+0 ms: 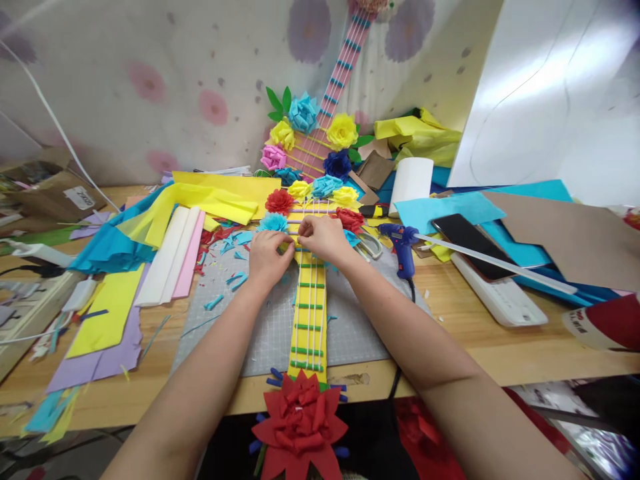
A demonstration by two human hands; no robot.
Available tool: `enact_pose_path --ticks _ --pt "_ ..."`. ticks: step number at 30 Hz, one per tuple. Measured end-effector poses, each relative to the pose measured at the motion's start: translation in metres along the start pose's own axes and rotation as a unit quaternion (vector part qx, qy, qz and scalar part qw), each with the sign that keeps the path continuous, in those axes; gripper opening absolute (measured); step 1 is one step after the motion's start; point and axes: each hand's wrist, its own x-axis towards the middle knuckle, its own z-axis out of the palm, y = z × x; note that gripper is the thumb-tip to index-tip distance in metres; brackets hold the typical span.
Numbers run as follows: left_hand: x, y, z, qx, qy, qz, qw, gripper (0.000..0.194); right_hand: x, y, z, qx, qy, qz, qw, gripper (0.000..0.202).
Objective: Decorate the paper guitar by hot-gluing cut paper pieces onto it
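Centrally, your yellow craft guitar (309, 317) lies on the grey cutting mat (355, 333), its red paper flower (303, 423) overhanging the wooden table (500, 353) on your side. Your left hand (271, 257) and right hand (323, 238) sit close together where neck meets body, fingertips drawn in; whether they pinch anything cannot be told. Probably the guitar is light, fairly stiff and easily crushed at the flower; the neck's edges offer the safest hold. Lettering on the box label (80, 197) and red-and-white cup (607, 325) is illegible.
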Motion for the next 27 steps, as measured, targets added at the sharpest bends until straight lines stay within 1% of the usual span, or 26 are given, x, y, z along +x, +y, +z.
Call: enact_pose_path --ticks 6,14,21,24,27 --pt "0.000 0.001 -0.001 -0.003 0.006 -0.007 1.000 0.010 0.001 0.003 -0.001 0.016 -0.009 -0.017 1.000 0.007" --pt "0.000 -0.001 -0.001 -0.004 0.003 -0.002 1.000 0.010 -0.002 0.003 0.005 -0.040 -0.001 -0.056 0.998 0.015" --pt "-0.001 0.002 -0.002 -0.011 0.002 0.002 1.000 0.013 -0.005 -0.001 0.009 -0.065 0.010 -0.057 0.996 0.017" --pt "0.000 0.001 -0.005 -0.012 0.034 0.000 0.999 0.014 -0.004 -0.001 0.010 -0.073 0.012 -0.053 0.996 0.018" --pt "0.000 -0.001 -0.012 0.000 0.094 -0.009 0.996 0.016 -0.004 -0.001 0.010 -0.075 0.016 -0.053 0.996 0.022"
